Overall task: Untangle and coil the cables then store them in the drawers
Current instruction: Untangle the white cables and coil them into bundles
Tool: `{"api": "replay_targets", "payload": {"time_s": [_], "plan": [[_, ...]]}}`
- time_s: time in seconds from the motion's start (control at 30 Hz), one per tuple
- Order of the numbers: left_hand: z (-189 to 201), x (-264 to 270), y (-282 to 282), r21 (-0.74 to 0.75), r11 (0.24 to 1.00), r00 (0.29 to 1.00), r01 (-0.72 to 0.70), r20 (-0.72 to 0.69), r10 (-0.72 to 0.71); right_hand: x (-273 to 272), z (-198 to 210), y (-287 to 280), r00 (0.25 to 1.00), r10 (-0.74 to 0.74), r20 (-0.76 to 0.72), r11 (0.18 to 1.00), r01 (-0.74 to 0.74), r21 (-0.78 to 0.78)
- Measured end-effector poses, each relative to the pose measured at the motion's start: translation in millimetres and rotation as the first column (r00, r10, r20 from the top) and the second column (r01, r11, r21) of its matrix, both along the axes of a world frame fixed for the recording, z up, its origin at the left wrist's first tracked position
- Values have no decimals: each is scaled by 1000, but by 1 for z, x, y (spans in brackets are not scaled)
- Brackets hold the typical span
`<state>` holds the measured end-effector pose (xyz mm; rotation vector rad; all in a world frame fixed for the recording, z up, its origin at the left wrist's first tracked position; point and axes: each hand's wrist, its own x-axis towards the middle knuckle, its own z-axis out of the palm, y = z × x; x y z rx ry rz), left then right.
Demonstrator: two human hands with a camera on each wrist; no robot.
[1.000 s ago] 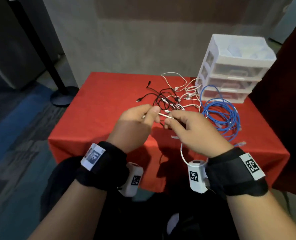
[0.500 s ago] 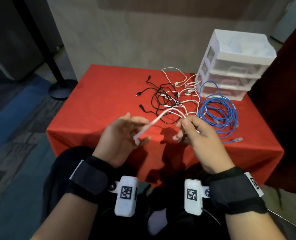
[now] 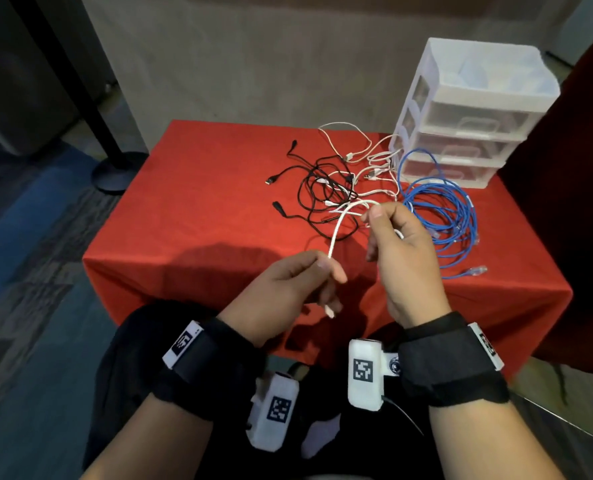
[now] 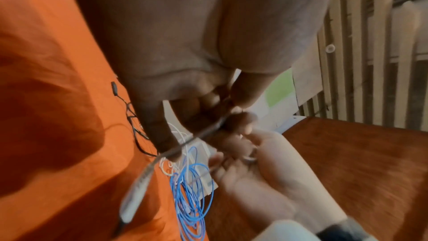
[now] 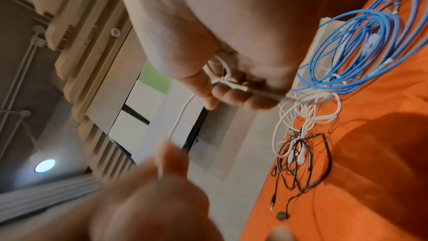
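Observation:
A white cable (image 3: 340,223) arches between my two hands above the near edge of the red table (image 3: 198,188). My left hand (image 3: 302,278) pinches its lower stretch between thumb and fingers, the plug end (image 3: 329,310) hanging below. My right hand (image 3: 388,233) grips a small white coil (image 5: 222,78) of the same cable in curled fingers. A tangle of black cables (image 3: 323,195) and white cables (image 3: 368,157) lies mid-table. Beside them to the right is a loose blue cable coil (image 3: 444,216). A white three-drawer unit (image 3: 468,112) stands at the far right, its drawers closed.
A black stand with a round base (image 3: 115,168) is on the floor left of the table. A beige wall runs behind the table. Dark red drapery (image 3: 586,202) hangs at the right. Bare red cloth fills the table's left half.
The left hand has slid along the white cable and now pinches it lower. The right hand rose slightly, gathering cable in its fingers, so the cable forms an arch between them.

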<state>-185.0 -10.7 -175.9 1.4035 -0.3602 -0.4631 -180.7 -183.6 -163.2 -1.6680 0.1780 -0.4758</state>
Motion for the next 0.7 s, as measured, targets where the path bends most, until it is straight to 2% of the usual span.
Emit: {"api": "replay_targets", "payload": {"time_s": [0.03,0.1,0.17,0.23,0.27,0.33,0.4,0.47,0.53,0.57,0.7], "plan": [[-1,4,2,-29,999,999,-44,-29,43,1,1,-3,999,-24,24,1000,24,-3],[-5,14,9,-69,973,970,-220,-122,211,2,2,-12,998,-50,45,999,50,-20],[-5,21,14,-99,926,920,-364,-195,341,4,-2,-20,1000,-9,-9,996,8,-87],[-3,25,16,-117,903,901,-412,-202,385,4,-9,-21,993,44,-111,971,-69,-230],[-1,25,15,-106,904,902,-414,-181,392,3,-12,-20,989,29,-144,932,-79,-354],[1,23,13,-38,925,923,-379,-92,374,-2,-10,-16,988,10,-155,788,-103,-606],[8,18,8,27,948,948,-318,2,318,-5,1,-8,989,114,-96,687,-149,-711],[14,15,7,37,961,962,-273,31,272,-6,11,1,963,256,-90,716,-251,-651],[16,17,9,14,965,964,-263,26,263,-6,13,5,928,350,-125,817,-368,-444],[16,18,11,5,968,967,-253,21,253,-4,12,6,935,337,-113,858,-355,-372],[14,17,20,13,989,986,-144,-87,145,4,8,2,987,164,-2,935,-156,-319]]}}
